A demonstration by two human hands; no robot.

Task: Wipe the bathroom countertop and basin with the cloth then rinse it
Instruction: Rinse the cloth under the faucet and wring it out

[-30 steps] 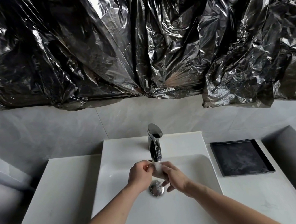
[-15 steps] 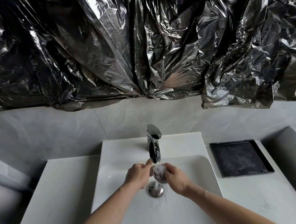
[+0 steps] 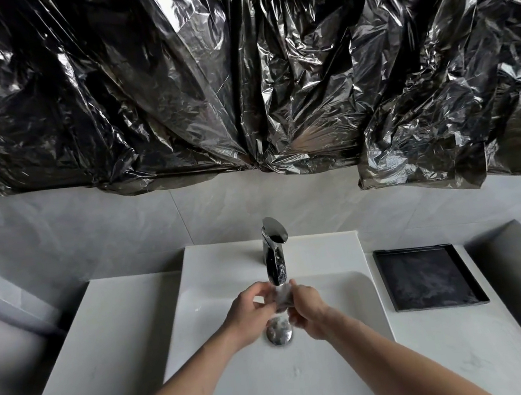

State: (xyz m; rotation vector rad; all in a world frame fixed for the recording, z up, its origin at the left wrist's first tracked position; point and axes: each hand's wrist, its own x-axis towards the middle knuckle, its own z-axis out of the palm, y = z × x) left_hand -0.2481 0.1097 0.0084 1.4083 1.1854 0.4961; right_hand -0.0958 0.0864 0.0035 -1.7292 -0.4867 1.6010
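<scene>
Over the basin (image 3: 344, 289), just under the tap (image 3: 275, 262) and above the drain (image 3: 279, 331), my left hand (image 3: 248, 314) and right hand (image 3: 308, 310) curl their fingers (image 3: 260, 293) round the small wet cloth (image 3: 283, 297) pinched between them

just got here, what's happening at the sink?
A person is holding a small pale cloth between both hands directly under the spout of the chrome faucet, above the basin and its drain. The left hand and right hand each grip one side of it, which fits rinsing; flowing water is hard to make out. A black tray sits on the countertop to the right.
</scene>
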